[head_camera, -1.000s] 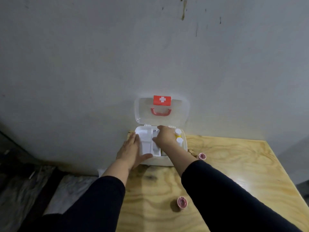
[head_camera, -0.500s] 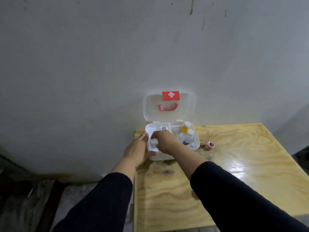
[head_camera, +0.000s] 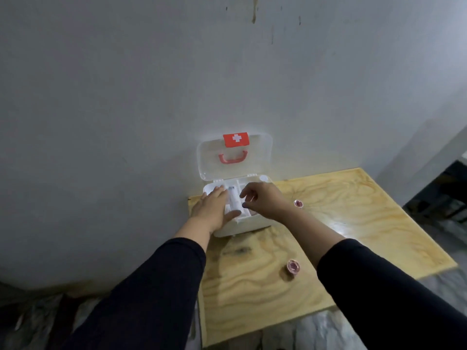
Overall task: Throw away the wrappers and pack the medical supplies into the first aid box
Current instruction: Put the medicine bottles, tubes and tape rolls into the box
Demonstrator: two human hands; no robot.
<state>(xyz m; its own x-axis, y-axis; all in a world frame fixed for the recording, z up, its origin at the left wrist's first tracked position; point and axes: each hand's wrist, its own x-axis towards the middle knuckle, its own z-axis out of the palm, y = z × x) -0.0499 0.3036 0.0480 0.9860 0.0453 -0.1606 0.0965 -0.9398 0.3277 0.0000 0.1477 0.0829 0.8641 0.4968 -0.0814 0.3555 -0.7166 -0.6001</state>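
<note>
Dim, flat light overall; grey plaster wall [head_camera: 126,97] unevenly lit, darker toward the lower left. One bright glare patch on the glossy pale plywood tabletop [head_camera: 338,224], near its right half, suggesting a source above and to the right. Soft shadow under the white plastic first aid box [head_camera: 242,226]. Black sleeves lose all detail. Contents of the box are smeared and washed out. Wide-angle bending shows at the frame edges; corners murky.
</note>
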